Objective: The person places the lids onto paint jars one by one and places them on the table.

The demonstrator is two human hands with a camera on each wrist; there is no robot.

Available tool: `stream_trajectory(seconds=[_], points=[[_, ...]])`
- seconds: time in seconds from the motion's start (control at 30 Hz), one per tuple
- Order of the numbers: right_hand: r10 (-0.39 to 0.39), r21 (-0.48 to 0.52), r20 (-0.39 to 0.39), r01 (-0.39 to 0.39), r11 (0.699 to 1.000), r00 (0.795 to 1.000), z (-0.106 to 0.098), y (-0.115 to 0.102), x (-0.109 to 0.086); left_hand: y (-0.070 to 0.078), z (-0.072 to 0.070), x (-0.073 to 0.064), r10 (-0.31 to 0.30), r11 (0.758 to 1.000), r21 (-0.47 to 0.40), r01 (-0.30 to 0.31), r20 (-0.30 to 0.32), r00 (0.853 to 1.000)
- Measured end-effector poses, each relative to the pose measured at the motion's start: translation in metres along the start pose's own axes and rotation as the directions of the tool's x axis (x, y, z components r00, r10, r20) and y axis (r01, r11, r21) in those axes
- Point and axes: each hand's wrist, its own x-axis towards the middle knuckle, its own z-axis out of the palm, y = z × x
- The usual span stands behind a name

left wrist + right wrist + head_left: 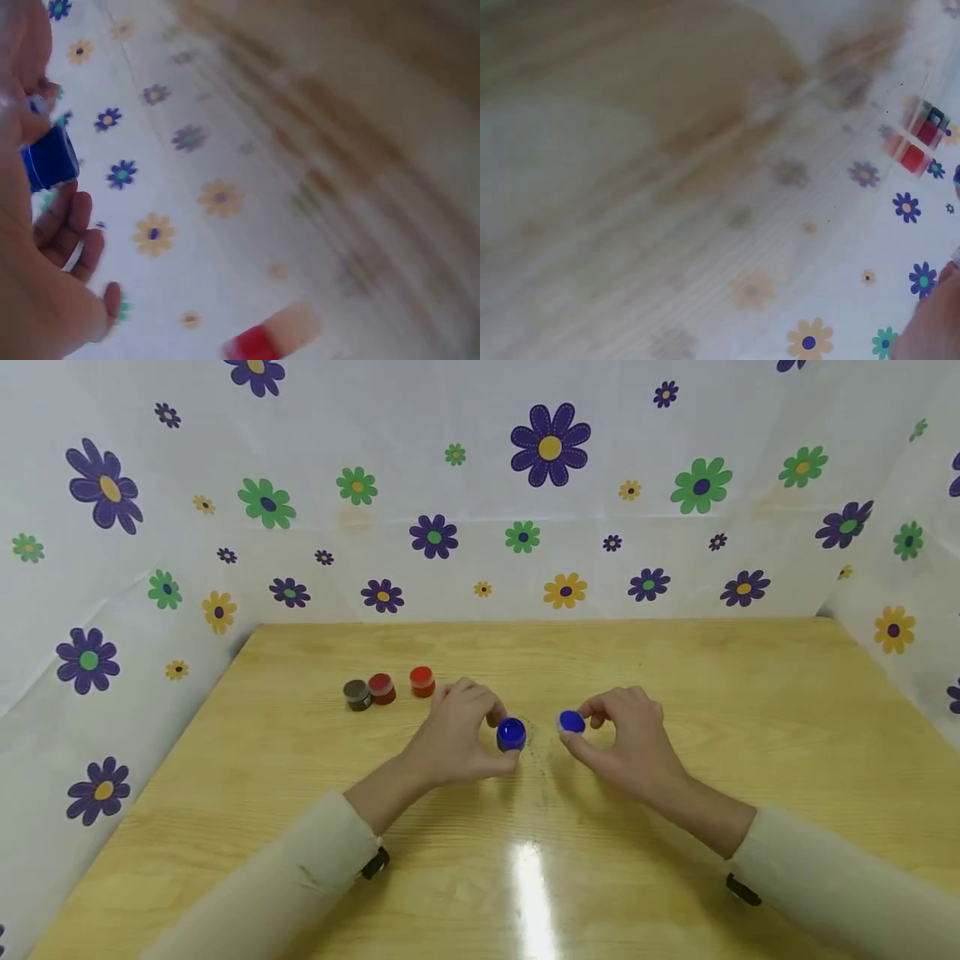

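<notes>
Near the middle of the table, my left hand (463, 737) grips a small blue paint pot (512, 735) between thumb and fingers. Its round top faces up in the head view. To the right, my right hand (636, 750) pinches a blue lid (572, 722) with a pale rim, held apart from the pot. In the left wrist view the blue paint pot (52, 159) appears at the left edge against the fingers. The right wrist view catches only part of my right hand (934, 319) at its edge.
Beyond my left hand stand three small paint pots: a grey-brown one (357, 695), a dark red one (382, 688) touching or close beside it, and a bright red one (422, 682) slightly apart. Dark specks mark the wooden table (645, 893). A flower-patterned sheet (480, 477) encloses the table's back and sides.
</notes>
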Motion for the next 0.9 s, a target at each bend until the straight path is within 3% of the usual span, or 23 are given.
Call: stream_trajectory(seconds=[0.07, 0.17, 0.23, 0.37, 0.5, 0.6, 0.7, 0.8, 0.9], points=[[-0.116, -0.053, -0.031, 0.114, 0.992, 0.993, 0.002, 0.002, 0.004, -0.007, 0.003, 0.008, 0.067, 0.996, 0.053, -0.067, -0.003, 0.998], [-0.272, -0.130, -0.061, 0.263, 0.956, 0.960, 0.004, 0.007, 0.007, -0.012, 0.005, 0.013, 0.133, 0.984, 0.123, -0.130, -0.018, 0.991], [-0.336, -0.166, -0.064, 0.322, 0.932, 0.940, 0.006, 0.011, 0.008, -0.012, 0.006, 0.012, 0.161, 0.977, 0.146, -0.155, -0.028, 0.987], [-0.396, -0.198, -0.070, 0.376, 0.905, 0.916, 0.007, 0.015, 0.008, -0.007, 0.010, 0.011, 0.228, 0.958, 0.190, -0.215, -0.044, 0.973], [-0.405, -0.208, -0.073, 0.383, 0.900, 0.911, 0.008, 0.019, 0.008, -0.003, 0.017, 0.011, 0.274, 0.940, 0.217, -0.262, -0.029, 0.961], [-0.411, -0.202, -0.068, 0.391, 0.898, 0.909, 0.008, 0.018, 0.009, 0.000, 0.018, 0.014, 0.210, 0.962, 0.182, -0.204, -0.017, 0.978], [-0.433, -0.187, -0.079, 0.413, 0.891, 0.898, 0.008, 0.017, 0.007, 0.006, 0.016, 0.014, 0.061, 0.995, 0.082, -0.062, 0.013, 0.998], [-0.460, -0.179, -0.117, 0.437, 0.882, 0.880, 0.009, 0.016, 0.004, 0.010, 0.012, 0.014, -0.074, 0.997, 0.005, 0.073, 0.047, 0.996], [-0.464, -0.170, -0.149, 0.439, 0.882, 0.873, 0.010, 0.015, 0.006, 0.010, 0.009, 0.016, -0.114, 0.993, -0.025, 0.115, 0.042, 0.993]])
